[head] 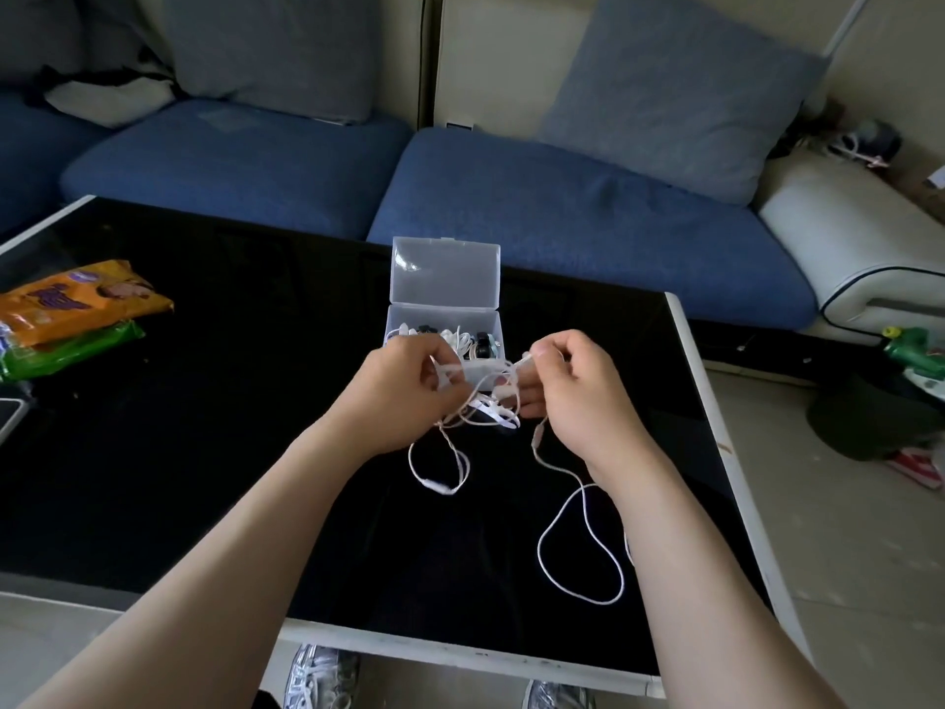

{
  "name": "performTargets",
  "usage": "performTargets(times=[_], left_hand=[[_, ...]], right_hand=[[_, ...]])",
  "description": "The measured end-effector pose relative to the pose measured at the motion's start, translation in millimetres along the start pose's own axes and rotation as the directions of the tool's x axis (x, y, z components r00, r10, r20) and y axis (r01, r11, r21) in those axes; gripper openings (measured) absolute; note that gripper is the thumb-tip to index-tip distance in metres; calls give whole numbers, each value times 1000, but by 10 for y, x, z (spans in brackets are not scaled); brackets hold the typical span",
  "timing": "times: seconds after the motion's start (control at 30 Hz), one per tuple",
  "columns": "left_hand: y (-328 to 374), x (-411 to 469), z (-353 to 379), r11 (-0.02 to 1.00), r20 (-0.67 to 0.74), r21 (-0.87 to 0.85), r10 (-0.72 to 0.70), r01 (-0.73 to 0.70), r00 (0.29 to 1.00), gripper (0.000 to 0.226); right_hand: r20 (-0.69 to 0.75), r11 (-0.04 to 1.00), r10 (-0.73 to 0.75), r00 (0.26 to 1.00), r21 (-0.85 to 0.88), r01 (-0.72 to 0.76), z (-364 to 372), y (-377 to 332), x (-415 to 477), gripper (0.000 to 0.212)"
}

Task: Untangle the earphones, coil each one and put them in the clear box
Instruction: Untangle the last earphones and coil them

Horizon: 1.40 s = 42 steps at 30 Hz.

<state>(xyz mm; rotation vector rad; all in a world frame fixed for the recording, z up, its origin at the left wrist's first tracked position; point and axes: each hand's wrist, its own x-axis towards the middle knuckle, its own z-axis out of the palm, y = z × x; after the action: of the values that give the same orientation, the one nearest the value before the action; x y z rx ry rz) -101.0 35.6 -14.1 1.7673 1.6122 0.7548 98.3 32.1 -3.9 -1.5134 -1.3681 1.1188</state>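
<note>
I see my left hand (409,381) and right hand (572,386) both curled on a tangle of thin white wired earphones (498,414), pinching it above the middle of the black glass table (230,427). Loose loops trail toward the near edge. The clear plastic box (444,271) stands just beyond my hands by the far edge, lid raised, with coiled cables inside. An orange snack packet (76,299) lies at the left edge.
</note>
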Motion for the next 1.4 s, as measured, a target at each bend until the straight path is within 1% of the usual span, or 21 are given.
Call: performTargets(times=[0.1,0.2,0.27,0.3,0.33,0.4,0.47,0.5,0.57,0.6,0.63,0.73,0.8,0.87,1.0,1.03,1.1,1.17,1.23,1.33,1.4], left_hand=[[-25,46,-16,995,-114,-86,-64,55,991,19],[-16,51,2,964,-118,-224,-172,143,978,21],[6,63,34,940,-103,-286,-224,187,969,13],[14,76,43,925,-106,-321,-249,204,963,13],[25,83,43,901,-105,-371,-281,225,954,20],[52,85,22,831,-67,-489,-338,265,939,36],[101,70,-3,741,4,-600,-374,301,927,42],[137,58,-15,676,48,-659,-398,328,916,40],[197,46,-24,551,138,-741,-436,385,889,28],[211,43,-23,517,181,-745,-451,422,874,25],[220,45,-21,505,228,-724,-468,470,854,29],[221,34,-6,546,346,-597,-485,588,803,66],[232,33,7,565,374,-571,-467,596,801,78],[255,38,18,548,355,-613,-452,569,818,75],[254,44,12,492,329,-678,-459,545,825,62],[247,47,9,476,332,-690,-462,546,822,61],[225,50,-8,422,319,-735,-475,530,820,61],[203,66,-22,323,316,-804,-480,500,818,65],[202,79,-18,243,313,-849,-484,469,817,66],[233,98,4,209,313,-857,-514,471,798,61],[241,107,19,231,334,-837,-504,497,796,57]], right_hand=[[-24,996,42,999,82,-40,-25,-8,-13,19],[-79,994,39,996,102,-31,-48,-9,-1,18],[-123,999,19,992,35,-15,-47,18,28,18],[-148,1000,0,989,-16,-3,-47,40,44,18],[-164,998,-17,986,-63,6,-45,57,50,18],[-151,990,-28,988,-142,6,-41,68,34,19],[-110,978,-13,994,-208,-10,-36,55,-7,18],[-94,970,-8,996,-244,-15,-36,49,-24,18],[-62,959,3,998,-281,-21,-35,31,-49,17],[-43,964,18,999,-264,-29,-36,26,-51,17],[-25,973,34,999,-228,-39,-31,23,-48,17],[13,991,48,999,-123,-46,-3,-6,-39,19],[14,996,28,999,-89,-27,11,-18,-23,19],[24,998,29,999,-51,-28,10,-36,-20,19],[90,989,50,995,134,-62,5,-96,-25,19],[86,990,46,995,128,-57,2,-107,-30,20],[43,999,28,999,26,-29,-3,-95,-26,23],[13,997,10,1000,-78,-9,-9,-50,-12,28],[29,992,21,999,-121,-17,-13,-25,-6,23],[104,983,37,994,-182,-17,-11,24,6,13],[176,968,18,984,-248,26,5,49,0,9]])
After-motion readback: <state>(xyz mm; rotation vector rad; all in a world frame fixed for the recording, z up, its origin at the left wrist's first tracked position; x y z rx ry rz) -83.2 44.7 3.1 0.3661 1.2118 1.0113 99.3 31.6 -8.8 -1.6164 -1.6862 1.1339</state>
